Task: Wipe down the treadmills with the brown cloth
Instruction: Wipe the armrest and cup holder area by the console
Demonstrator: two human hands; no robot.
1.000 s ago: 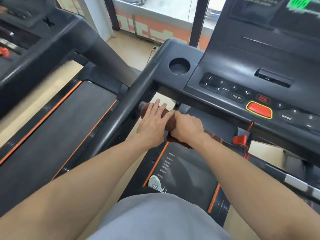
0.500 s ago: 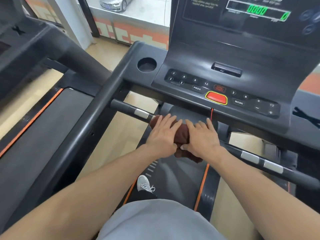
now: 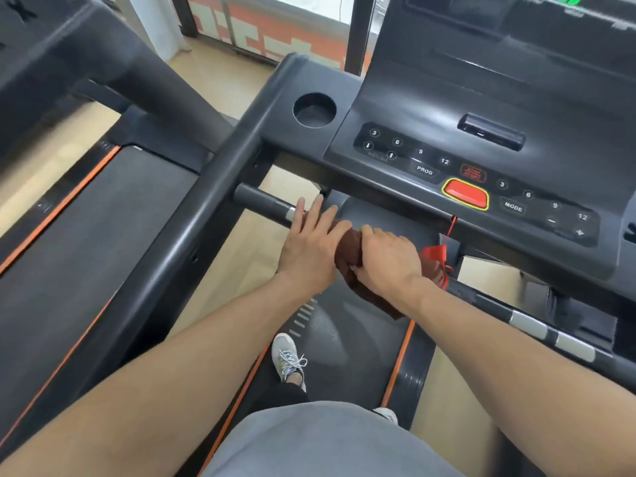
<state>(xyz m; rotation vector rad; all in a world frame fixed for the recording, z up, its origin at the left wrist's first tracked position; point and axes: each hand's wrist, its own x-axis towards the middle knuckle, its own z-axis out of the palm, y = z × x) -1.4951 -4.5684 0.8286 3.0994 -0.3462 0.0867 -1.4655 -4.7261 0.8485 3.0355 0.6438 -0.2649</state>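
We stand on the belt of the treadmill (image 3: pixel 347 325) and bend fwd to its crossbar (image 3: pixel 265 203), the dark bar that runs under the console (image 3: pixel 430 108). The brown cloth (image 3: pixel 349 253) is wrapped over this bar, approx. in the middle, w/ one loose end hanging down toward the belt. We judge it is folded around the bar so that top and sides get wiped in one pass, not only the upper face.

Our right hand (image 3: pixel 387 259) is clenched around the cloth and the bar together; the fingers curl over the top, and the thumb side is hidden, so we cannot tell how far it closes below. Our left hand (image 3: pixel 309 242) lies just beside it, fingers straight and a bit spread, pressing flat on the left end of the cloth and on the bar, near the silver sensor band (image 3: pixel 292 213). It holds nothing; prob. it steadies the cloth while the right one does the rubbing.

The red safety clip (image 3: pixel 434 253) w/ its cord hangs just right of the right hand, very near the cloth, and could catch. The 2nd treadmill (image 3: pixel 103 215) is at the left, apart from both hands.
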